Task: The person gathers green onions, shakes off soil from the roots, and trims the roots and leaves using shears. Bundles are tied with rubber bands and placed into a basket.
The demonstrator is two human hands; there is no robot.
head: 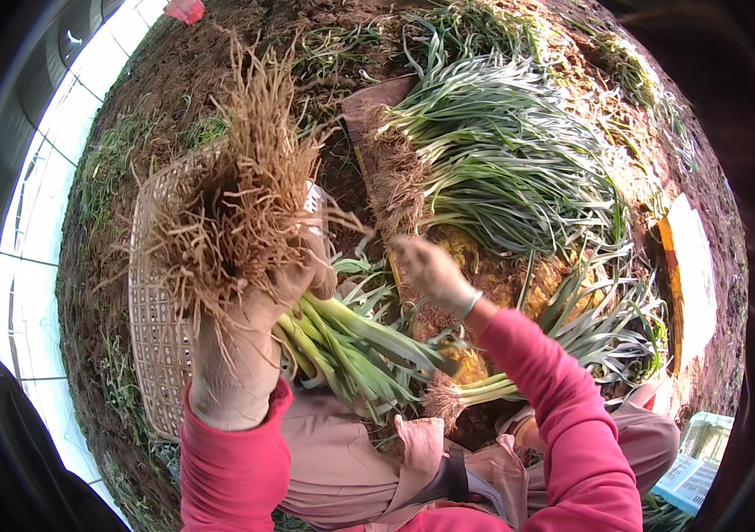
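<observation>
My left hand (304, 269), in a pale glove, grips a bunch of leek-like plants (344, 339). Its tangled brown roots (244, 219) point up and away, while the green leaves trail toward my lap. My right hand (432, 269) is blurred, with curled fingers and a pale band at the wrist. It hovers near the root ends of a large pile of similar plants (504, 153), apart from the held bunch. Whether it pinches anything is not clear. A smaller bunch (477, 392) lies under my right forearm, roots toward the left.
A plastic mesh crate (158, 332) stands at the left, partly behind the roots. The pile rests on a brown and yellow sheet (377, 100). A pale blue-green basket (690, 465) sits at lower right, and a red container (184, 10) at the top. Loose leaves litter the soil.
</observation>
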